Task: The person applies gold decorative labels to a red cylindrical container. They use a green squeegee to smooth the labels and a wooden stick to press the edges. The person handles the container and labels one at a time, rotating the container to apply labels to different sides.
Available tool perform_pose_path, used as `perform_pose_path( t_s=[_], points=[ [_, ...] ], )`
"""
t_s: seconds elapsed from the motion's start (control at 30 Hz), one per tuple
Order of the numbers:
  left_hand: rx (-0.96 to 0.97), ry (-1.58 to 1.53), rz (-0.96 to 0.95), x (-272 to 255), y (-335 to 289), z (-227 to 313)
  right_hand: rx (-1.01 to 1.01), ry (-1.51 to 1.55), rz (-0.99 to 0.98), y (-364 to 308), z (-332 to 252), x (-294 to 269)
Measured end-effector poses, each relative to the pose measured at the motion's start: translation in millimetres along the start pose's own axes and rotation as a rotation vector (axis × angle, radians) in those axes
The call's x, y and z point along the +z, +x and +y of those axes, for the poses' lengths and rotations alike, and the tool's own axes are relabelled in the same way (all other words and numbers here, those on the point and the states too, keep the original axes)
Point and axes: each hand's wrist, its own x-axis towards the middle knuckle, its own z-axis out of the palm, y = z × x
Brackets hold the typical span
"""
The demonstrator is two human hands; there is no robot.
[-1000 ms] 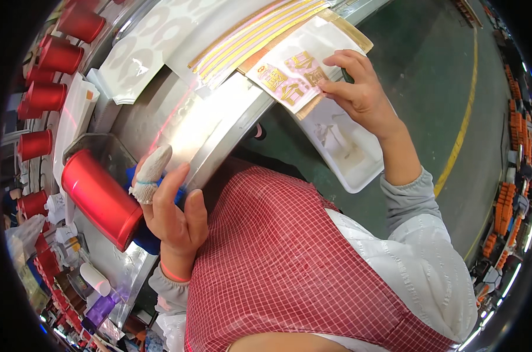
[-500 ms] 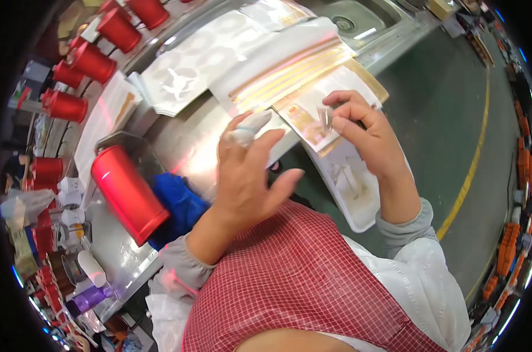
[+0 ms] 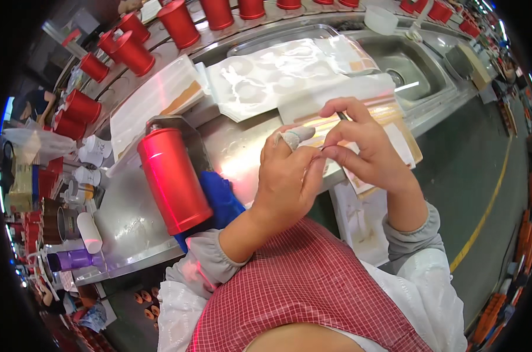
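My left hand (image 3: 286, 176) and my right hand (image 3: 362, 144) meet fingertip to fingertip in front of my apron. Both pinch at one spot, and whatever lies between the tips is too small to make out. A pale wrapping covers a finger of the left hand. A small dark tip (image 3: 341, 115) shows by the right index finger; its kind is unclear. Beneath the hands lie white and gold printed sheets (image 3: 401, 139) on a board. To the left, a glossy red canister (image 3: 173, 179) leans, its lower end on a blue cloth (image 3: 220, 196).
White sheets with round shapes (image 3: 260, 79) cover the far side of the metal bench (image 3: 137, 226). A sink (image 3: 404, 53) is at the far right, and a white tray (image 3: 365, 226) stands below the bench edge. Several red canisters (image 3: 181, 26) line the conveyor behind.
My view has swung left. The two hands, apart before, have come together at the fingertips. The left hand's spread fingers have closed into a pinch.
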Motion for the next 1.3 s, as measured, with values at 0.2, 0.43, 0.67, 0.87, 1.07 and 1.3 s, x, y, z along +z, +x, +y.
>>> perform_pose_path(
  t_s=[0.2,0.43,0.67,0.87,1.07,1.3],
  points=[
    [0.015,0.100,-0.022,-71,-21,20,-0.091,-0.210,0.007,126,88,-6],
    [-0.223,0.410,0.155,-144,-106,-4,0.146,-0.891,-0.079,233,314,61],
    [-0.419,0.180,0.185,-137,-148,-40,0.057,-0.749,0.017,248,241,78],
    [-0.342,0.111,0.283,-131,-158,-60,-0.175,-0.295,-0.020,219,72,71],
    [-0.101,0.566,0.009,-162,-114,-40,-0.193,-0.077,-0.168,182,-58,57],
    [-0.062,0.299,0.079,-157,-131,-63,-0.256,0.030,-0.262,163,-102,83]
  ],
)
